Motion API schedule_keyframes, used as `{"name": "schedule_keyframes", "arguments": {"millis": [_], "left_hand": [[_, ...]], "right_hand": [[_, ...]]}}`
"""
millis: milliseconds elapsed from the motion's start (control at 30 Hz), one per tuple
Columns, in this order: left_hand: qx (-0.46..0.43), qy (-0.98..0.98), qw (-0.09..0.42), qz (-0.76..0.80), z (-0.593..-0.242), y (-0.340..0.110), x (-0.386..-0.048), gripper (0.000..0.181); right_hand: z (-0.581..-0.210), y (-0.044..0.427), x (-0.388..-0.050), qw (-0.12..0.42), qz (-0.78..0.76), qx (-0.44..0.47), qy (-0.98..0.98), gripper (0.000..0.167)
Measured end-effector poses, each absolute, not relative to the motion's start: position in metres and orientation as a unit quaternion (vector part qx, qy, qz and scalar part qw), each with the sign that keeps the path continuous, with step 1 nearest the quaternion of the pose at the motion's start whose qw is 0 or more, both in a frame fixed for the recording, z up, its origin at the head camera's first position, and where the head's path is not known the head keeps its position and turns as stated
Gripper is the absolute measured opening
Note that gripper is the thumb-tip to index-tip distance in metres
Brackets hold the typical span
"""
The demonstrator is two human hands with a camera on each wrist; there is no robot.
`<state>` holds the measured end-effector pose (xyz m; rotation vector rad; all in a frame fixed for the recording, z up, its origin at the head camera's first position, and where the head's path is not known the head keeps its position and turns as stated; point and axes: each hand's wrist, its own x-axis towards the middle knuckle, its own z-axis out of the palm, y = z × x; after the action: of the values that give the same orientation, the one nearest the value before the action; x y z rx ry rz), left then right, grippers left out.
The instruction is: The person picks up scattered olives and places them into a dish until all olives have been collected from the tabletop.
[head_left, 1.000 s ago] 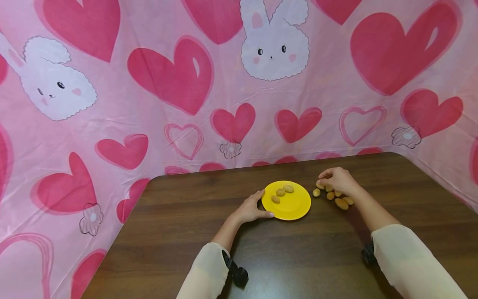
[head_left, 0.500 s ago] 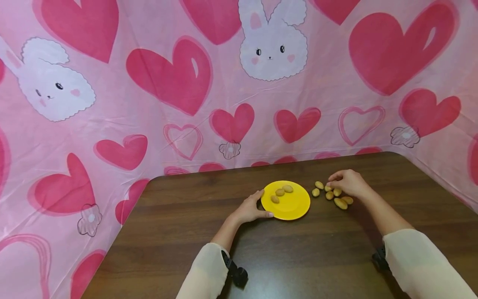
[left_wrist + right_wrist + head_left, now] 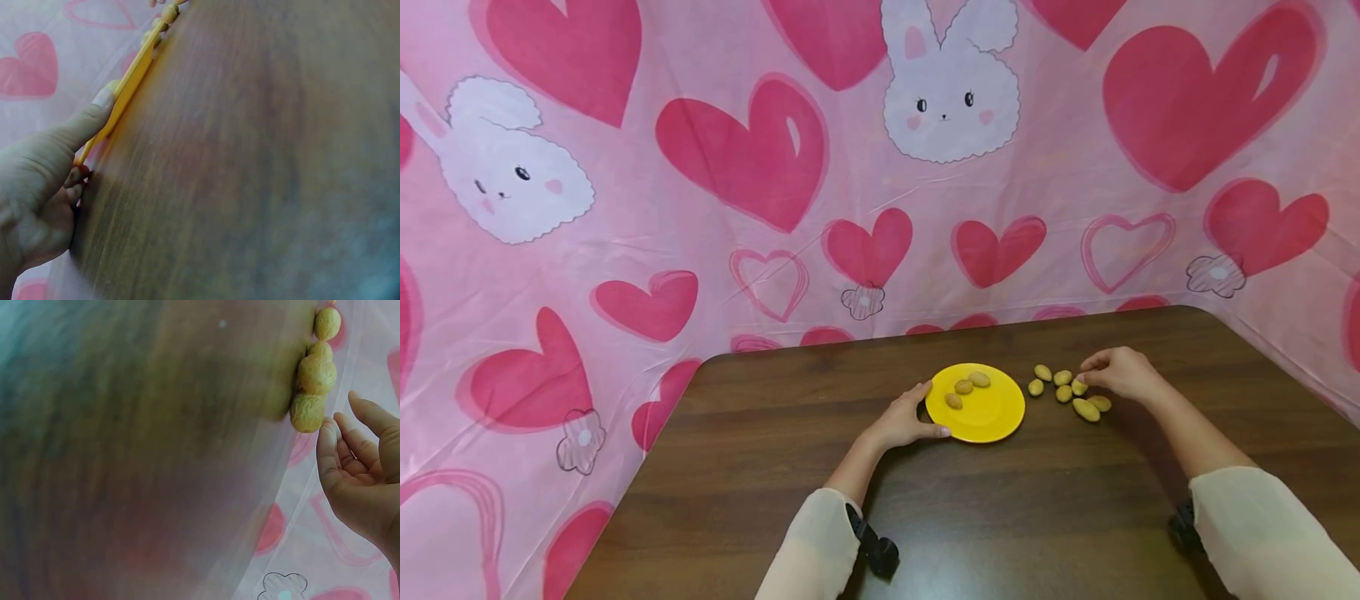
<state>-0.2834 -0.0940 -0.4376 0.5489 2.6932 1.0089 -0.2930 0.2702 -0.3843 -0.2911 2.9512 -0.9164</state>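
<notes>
Bracing the yellow plate [image 3: 988, 415] by its left rim, your left grip [image 3: 901, 419] does the quiet work here: thumb at the near edge, fingers round the far side!

— And the right one?

— Your right grip [image 3: 1122, 372] hovers over the loose lumps [image 3: 1063, 393], just right of the plate on the worktop [image 3: 1000, 500]. You've got seven showing out there, and three more lumps [image 3: 963, 387] lying on the plate, up toward its far left!

— Anything in that right grip?

— Nothing you can see! Look at the wrist view: your fingers curve softly, your thumb stands apart from them, and the tips are right beside the nearest lump [image 3: 307, 412]. Whether you're touching it, I can't tell!

— So how should you play it?

— If that's the one you're after, come down over its rounded middle, thumb one side, two fingers the other, with a light squeeze. These look firm and round, so catch only the end and it could well roll away from you!

— Tight company, though?

— Very! You'd want your wrist high and your lift straight up, because a sideways sweep would likely scatter the neighbours. Watch the longer lump [image 3: 1086, 409] on your side of the group, and keep that left grip gentle: tilt the rim and your three aboard may slide
</notes>
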Motion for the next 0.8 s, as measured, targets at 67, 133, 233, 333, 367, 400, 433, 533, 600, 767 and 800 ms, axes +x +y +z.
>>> {"name": "schedule_keyframes", "arguments": {"millis": [67,133,233,333,367,400,433,533,600,767,800], "left_hand": [[0.188,0.915,0.106,0.342,-0.4381,-0.094,-0.2835,0.09],[0.187,0.914,0.107,0.343,-0.4385,-0.094,-0.2837,0.09],[0.187,0.913,0.108,0.346,-0.4386,-0.0936,-0.2841,0.09],[0.188,0.912,0.107,0.349,-0.4384,-0.0933,-0.2845,0.09],[0.188,0.912,0.108,0.349,-0.4385,-0.0933,-0.2845,0.09],[0.188,0.912,0.108,0.349,-0.4385,-0.0933,-0.2844,0.09],[0.188,0.912,0.108,0.349,-0.4385,-0.0932,-0.2845,0.09],[0.189,0.912,0.108,0.347,-0.4388,-0.0931,-0.2847,0.09],[0.19,0.913,0.107,0.345,-0.4387,-0.0931,-0.2848,0.09],[0.191,0.913,0.107,0.343,-0.4381,-0.0927,-0.2841,0.09],[0.191,0.913,0.106,0.344,-0.4379,-0.0927,-0.284,0.09]], "right_hand": [[-0.3855,0.2718,-0.2927,0.028,-0.295,-0.091,0.951,0.038],[-0.3871,0.2731,-0.2931,0.035,-0.293,-0.09,0.951,0.038],[-0.3894,0.2746,-0.2941,0.04,-0.291,-0.089,0.952,0.038],[-0.3913,0.2758,-0.2955,0.045,-0.291,-0.087,0.952,0.038],[-0.3917,0.276,-0.296,0.047,-0.292,-0.087,0.951,0.038],[-0.392,0.2759,-0.2964,0.047,-0.291,-0.089,0.952,0.038],[-0.3923,0.2761,-0.2968,0.047,-0.29,-0.089,0.952,0.038],[-0.3926,0.276,-0.2975,0.05,-0.287,-0.093,0.952,0.038],[-0.3932,0.2759,-0.2981,0.053,-0.284,-0.093,0.953,0.039],[-0.3936,0.2747,-0.2987,0.059,-0.283,-0.088,0.953,0.039],[-0.3933,0.2744,-0.2986,0.059,-0.282,-0.088,0.954,0.039]]}}
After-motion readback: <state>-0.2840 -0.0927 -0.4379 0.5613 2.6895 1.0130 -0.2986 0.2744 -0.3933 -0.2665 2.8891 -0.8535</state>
